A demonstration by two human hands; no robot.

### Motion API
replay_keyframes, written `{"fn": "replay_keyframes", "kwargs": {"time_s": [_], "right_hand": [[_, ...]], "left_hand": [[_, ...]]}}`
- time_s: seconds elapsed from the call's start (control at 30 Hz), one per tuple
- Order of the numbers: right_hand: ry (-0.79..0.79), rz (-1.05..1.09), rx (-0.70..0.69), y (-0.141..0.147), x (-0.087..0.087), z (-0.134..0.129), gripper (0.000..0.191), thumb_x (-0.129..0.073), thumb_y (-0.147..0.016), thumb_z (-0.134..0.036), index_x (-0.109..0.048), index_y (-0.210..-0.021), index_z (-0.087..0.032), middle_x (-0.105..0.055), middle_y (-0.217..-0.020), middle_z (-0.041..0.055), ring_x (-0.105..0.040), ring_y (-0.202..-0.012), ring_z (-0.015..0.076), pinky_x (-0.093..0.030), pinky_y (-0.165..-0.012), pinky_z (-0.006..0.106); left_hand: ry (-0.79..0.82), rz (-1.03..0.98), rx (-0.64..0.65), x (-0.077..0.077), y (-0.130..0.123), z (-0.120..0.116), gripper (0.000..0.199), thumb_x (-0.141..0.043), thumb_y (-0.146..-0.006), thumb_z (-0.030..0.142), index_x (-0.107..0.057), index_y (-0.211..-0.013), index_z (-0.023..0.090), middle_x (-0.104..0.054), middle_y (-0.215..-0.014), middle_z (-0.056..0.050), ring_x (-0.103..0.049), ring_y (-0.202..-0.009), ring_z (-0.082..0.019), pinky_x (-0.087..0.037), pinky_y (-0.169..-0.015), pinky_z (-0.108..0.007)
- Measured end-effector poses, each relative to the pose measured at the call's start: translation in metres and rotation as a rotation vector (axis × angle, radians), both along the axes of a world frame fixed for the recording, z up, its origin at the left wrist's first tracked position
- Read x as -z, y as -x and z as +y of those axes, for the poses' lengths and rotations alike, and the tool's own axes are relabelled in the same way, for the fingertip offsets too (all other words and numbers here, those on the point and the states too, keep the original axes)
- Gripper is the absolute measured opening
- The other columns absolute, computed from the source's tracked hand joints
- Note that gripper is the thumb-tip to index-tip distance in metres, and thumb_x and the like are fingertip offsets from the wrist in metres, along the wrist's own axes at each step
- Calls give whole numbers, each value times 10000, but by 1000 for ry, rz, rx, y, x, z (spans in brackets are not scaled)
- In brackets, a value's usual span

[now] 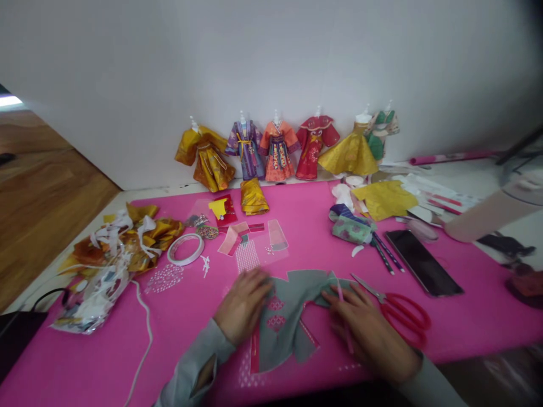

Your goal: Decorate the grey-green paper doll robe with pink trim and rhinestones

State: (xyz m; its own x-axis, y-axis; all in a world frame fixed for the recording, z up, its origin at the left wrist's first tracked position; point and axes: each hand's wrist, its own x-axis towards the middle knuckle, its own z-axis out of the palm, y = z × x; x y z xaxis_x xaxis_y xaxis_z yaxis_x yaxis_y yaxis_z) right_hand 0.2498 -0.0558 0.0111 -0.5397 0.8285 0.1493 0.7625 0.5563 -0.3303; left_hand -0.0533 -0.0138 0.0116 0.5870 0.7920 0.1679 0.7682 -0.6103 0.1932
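Observation:
A small grey-green doll garment piece with red trim and red-and-white patterned patches lies spread on the pink mat, its right part creased. On its upper left edge rests my left hand, fingers laid over the cloth and slightly blurred. My right hand is at the garment's right end, fingertips on the fabric, with a thin pink pen-like stick held among its fingers. Close beside that hand, red-handled scissors lie with their blades toward the cloth.
Dressed doll forms stand along the wall. Left are gold fabric scraps, a tape roll, a plastic bag and a white cord. A phone, pencils and yellow cloth lie right.

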Motion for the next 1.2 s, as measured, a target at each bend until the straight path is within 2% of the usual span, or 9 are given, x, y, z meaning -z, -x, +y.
{"fn": "replay_keyframes", "kwargs": {"time_s": [0.1, 0.23, 0.37, 0.53, 0.67, 0.8, 0.97, 1.07, 1.2], "right_hand": [[-19, 0, 13, -2, -1, 13, 372, -475, -895, -160, -481, -1266, -193, -611, -1229, 80, -503, -1192, 264, -308, -1052, 568], [-11, 3, 27, 1, -11, 22, 292, -458, -888, -147, -545, -1166, -166, -629, -1193, 97, -492, -1199, 277, -322, -1044, 565], [23, 82, -108, 19, -21, 6, 360, -458, -822, -72, -565, -1140, -202, -585, -1271, 76, -470, -1230, 248, -273, -1089, 533], [122, 123, -254, 28, -17, -16, 432, -490, -844, -117, -486, -1271, -185, -633, -1202, 64, -488, -1214, 227, -222, -1120, 519], [82, 113, -180, 12, -16, -20, 378, -505, -853, -127, -522, -1227, -176, -636, -1188, 89, -567, -1104, 226, -246, -1108, 511], [4, 124, -107, 1, -21, -23, 300, -511, -853, -132, -568, -1139, -204, -680, -1040, 61, -594, -1027, 230, -315, -1061, 502], [-82, 208, 182, -21, -18, -17, 241, -411, -901, -126, -568, -1068, -201, -651, -967, 94, -593, -893, 225, -475, -780, 383], [-95, 191, 394, -38, -12, -6, 122, -463, -908, -216, -574, -955, -194, -631, -850, 88, -574, -754, 218, -448, -650, 339], [-75, 114, 470, -42, -10, 9, 71, -522, -888, -262, -547, -858, -203, -605, -763, 49, -561, -707, 213, -403, -637, 327]], "left_hand": [[95, -47, 159, 1, -9, -12, 354, -430, -906, 181, -549, -1230, 258, -512, -1362, -31, -324, -1344, -230, -279, -1086, -510], [115, -26, 114, 5, -11, -11, 374, -436, -910, 171, -522, -1268, 236, -470, -1397, -75, -356, -1327, -254, -292, -1063, -549], [114, 31, 104, 5, -8, -6, 397, -426, -915, 166, -493, -1299, 240, -446, -1414, -87, -372, -1316, -270, -304, -1044, -574], [111, 64, 104, 3, -7, -7, 400, -420, -926, 184, -472, -1319, 235, -432, -1424, -90, -355, -1326, -270, -298, -1048, -577], [95, 76, 106, 7, -8, -12, 406, -416, -928, 195, -463, -1327, 250, -419, -1434, -82, -357, -1323, -273, -299, -1045, -584], [76, 81, 103, 11, -7, -18, 408, -444, -909, 194, -481, -1305, 284, -395, -1451, -58, -367, -1313, -274, -282, -1045, -605], [35, 67, 81, 14, -3, -20, 391, -431, -914, 194, -496, -1290, 276, -410, -1439, -68, -386, -1300, -281, -279, -1034, -625], [13, 41, 84, 17, -1, -19, 386, -423, -920, 205, -492, -1293, 277, -414, -1437, -68, -392, -1297, -284, -286, -1025, -630], [-3, 32, 88, 21, 0, -18, 375, -420, -931, 230, -486, -1298, 273, -418, -1433, -69, -397, -1293, -285, -289, -1021, -634]]}}
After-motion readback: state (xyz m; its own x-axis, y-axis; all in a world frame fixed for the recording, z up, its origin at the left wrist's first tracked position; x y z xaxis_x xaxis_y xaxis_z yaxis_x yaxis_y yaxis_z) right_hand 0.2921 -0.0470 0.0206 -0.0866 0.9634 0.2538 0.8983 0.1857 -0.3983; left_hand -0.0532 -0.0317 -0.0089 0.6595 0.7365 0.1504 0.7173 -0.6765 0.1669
